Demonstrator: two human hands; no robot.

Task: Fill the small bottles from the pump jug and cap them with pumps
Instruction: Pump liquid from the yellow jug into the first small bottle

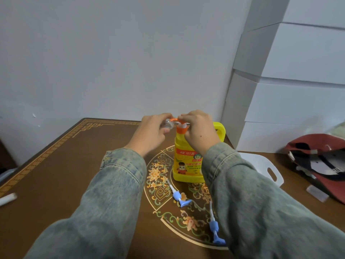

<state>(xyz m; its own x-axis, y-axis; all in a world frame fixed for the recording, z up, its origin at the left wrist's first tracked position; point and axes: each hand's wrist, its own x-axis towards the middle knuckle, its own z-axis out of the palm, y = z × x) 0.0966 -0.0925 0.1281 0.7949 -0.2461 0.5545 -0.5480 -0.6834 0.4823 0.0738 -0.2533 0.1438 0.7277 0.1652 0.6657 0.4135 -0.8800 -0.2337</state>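
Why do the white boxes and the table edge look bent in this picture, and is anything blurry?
Head view: the wide lens bows straight lines, so the white boxes lean and the table edge curves. Light is soft and even, with faint shadows and no strong glare. The small bottle in the left hand is smeared and hard to make out; the yellow jug label under the right hand is soft too.

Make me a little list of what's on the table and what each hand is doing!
left hand: holds a small clear bottle up at the jug's spout
right hand: rests on the orange pump
yellow jug: upright on the table
blue pumps: two, lying loose, one near the jug, one by the right sleeve
white tray: right of the jug
red cap: far right
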